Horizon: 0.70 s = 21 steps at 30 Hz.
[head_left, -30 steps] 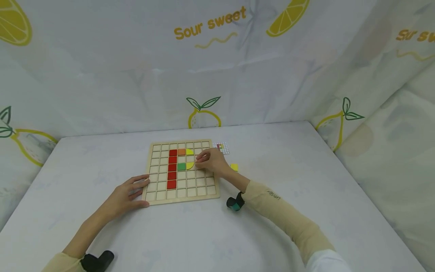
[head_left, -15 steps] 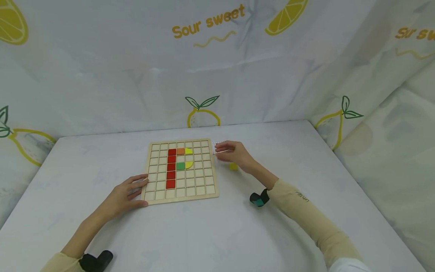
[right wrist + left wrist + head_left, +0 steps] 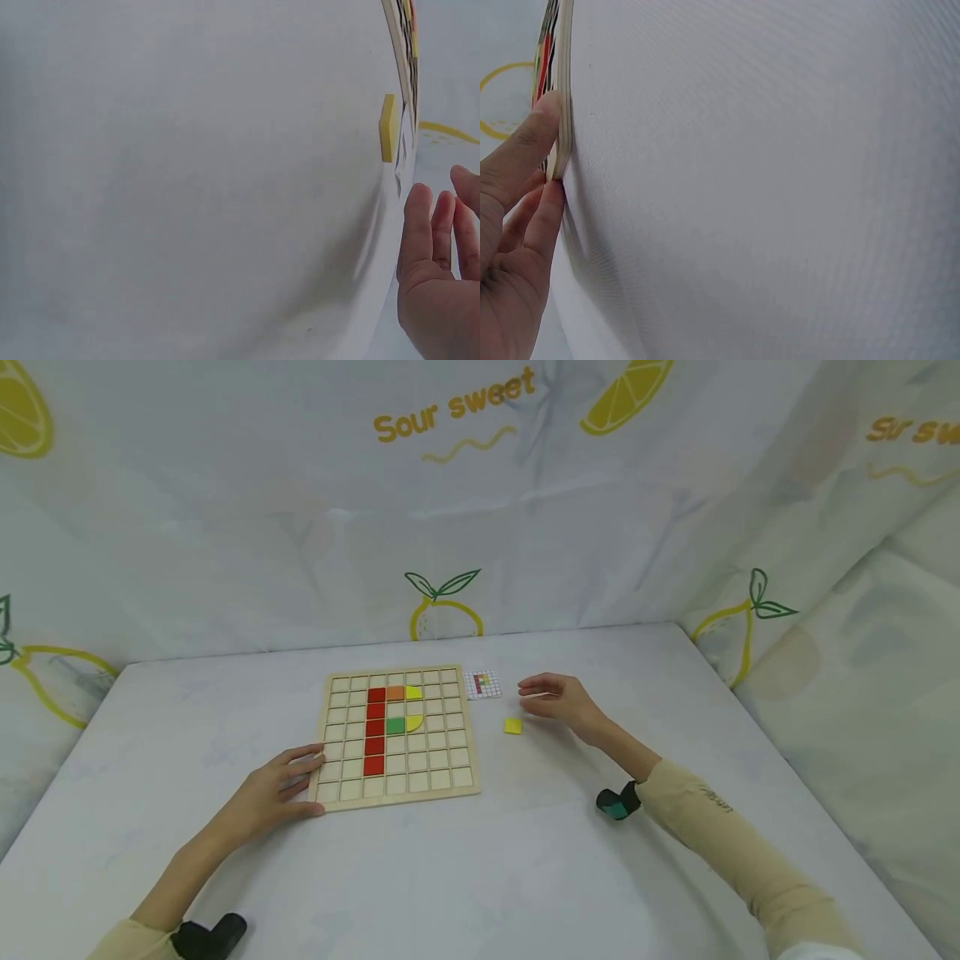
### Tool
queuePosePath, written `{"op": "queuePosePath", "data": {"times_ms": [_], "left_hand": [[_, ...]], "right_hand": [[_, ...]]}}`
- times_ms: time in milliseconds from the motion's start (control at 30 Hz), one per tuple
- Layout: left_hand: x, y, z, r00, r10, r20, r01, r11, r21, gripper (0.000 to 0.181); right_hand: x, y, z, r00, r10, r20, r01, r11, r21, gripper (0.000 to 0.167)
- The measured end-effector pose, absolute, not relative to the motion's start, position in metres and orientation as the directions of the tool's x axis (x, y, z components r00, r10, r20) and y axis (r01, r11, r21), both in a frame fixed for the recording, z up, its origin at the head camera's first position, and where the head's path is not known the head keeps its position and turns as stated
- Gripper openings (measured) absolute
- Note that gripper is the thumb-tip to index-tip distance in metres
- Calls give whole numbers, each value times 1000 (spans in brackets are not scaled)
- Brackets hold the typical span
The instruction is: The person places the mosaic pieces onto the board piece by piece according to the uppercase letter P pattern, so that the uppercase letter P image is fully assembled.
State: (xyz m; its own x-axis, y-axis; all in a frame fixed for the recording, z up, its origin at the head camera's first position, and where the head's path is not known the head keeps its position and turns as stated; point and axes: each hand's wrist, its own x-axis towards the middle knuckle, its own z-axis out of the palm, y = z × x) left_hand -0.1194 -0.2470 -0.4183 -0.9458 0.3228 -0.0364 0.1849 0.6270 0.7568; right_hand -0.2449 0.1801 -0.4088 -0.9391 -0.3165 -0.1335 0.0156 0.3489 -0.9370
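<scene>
A wooden grid board [image 3: 429, 777] lies on the table with red, orange, green and yellow tiles in some of its cells. My left hand [image 3: 266, 795] holds the board at its near left corner, the thumb at the near edge and the fingertips at the left side. In the left wrist view, thumb and fingers meet the board's edge [image 3: 565, 112]. To the right of the board, my right hand [image 3: 562, 703] hovers with loosely bent fingers and nothing in them. A loose yellow square tile [image 3: 512, 726] lies just left of and below its fingertips, untouched.
A small printed pattern card [image 3: 482, 684] lies against the board's upper right side. The white cloth-covered table [image 3: 480, 877] ends at a lemon-printed backdrop [image 3: 300, 568]. Black wrist devices [image 3: 618, 802] sit on both forearms.
My right hand has withdrawn from the board to the right, passing over the card and uncovering it and the loose yellow tile. The left hand keeps its place on the board.
</scene>
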Motion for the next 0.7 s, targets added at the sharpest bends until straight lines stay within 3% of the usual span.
{"op": "queuePosePath", "data": {"times_ms": [233, 700], "left_hand": [[-118, -250, -420, -946, 322, -46, 167, 602, 781, 76], [-120, -247, -421, -950, 310, -41, 166, 613, 773, 76]], "right_hand": [[-241, 190, -424, -923, -336, -187, 43, 393, -918, 39], [-246, 173, -420, -882, -456, -118, -81, 394, -916, 40]]}}
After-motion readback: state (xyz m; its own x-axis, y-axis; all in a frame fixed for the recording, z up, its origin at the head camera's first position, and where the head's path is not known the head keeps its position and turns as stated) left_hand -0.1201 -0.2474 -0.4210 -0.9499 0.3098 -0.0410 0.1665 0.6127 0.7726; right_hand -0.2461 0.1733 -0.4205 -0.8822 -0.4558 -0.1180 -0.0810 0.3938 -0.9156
